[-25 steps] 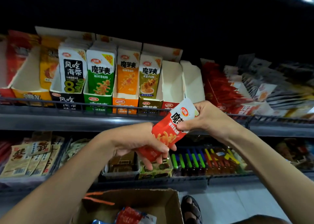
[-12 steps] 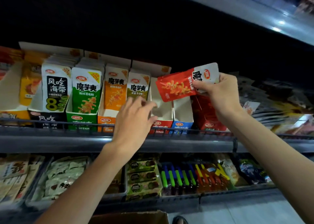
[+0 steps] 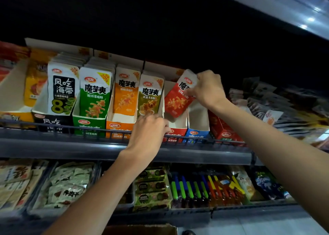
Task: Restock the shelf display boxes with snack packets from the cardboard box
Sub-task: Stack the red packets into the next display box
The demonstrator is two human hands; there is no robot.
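The shelf [image 3: 106, 151] carries a row of display boxes. Below it, the cardboard box [image 3: 142, 229] shows only its top edge. The left hand [image 3: 149, 128] rests at the red box's [image 3: 176, 125] front corner; whether it grips, I cannot tell. The right hand [image 3: 208, 88] pinches 1 tilted red packet [image 3: 176, 101], whose lower end is inside that box.

Btm edge: cardboard box [image 3: 142, 229] mostly out of frame; far-rt packets [image 3: 277, 99] blurry.
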